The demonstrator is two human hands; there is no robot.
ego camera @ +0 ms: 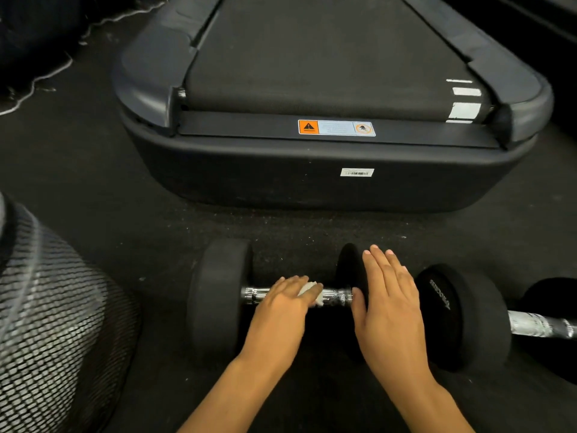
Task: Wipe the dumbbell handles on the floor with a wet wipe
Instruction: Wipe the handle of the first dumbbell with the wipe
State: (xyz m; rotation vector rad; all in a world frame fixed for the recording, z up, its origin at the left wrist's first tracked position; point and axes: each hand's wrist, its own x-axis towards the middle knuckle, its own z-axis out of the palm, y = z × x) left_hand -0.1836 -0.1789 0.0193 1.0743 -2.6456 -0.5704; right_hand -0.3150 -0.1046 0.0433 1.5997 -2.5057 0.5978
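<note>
The dark rubber floor [93, 189] is seen to carry everything here. The rear end of a treadmill [327, 170] is set at the far side of it, with an orange warning label on its back rail, and a mesh-covered rounded object [56, 323] is glimpsed at the left edge of the view. Two dumbbells are laid side by side on the floor near the person: the nearer dumbbell [218, 295] in the middle, and a second dumbbell [468, 314] just to its right, its chrome handle [537, 326] bare.

The wiping of the first handle [335, 296] appears to be under way. A white wet wipe [310, 292] is pinched against the chrome bar by the curled fingers of the left hand [284, 304]. The right hand [387, 295] is laid flat, fingers straight, on the right weight head, seemingly to steady it.

The next move is judged to call for the wipe being run along the bar, then carried to the second handle.
</note>
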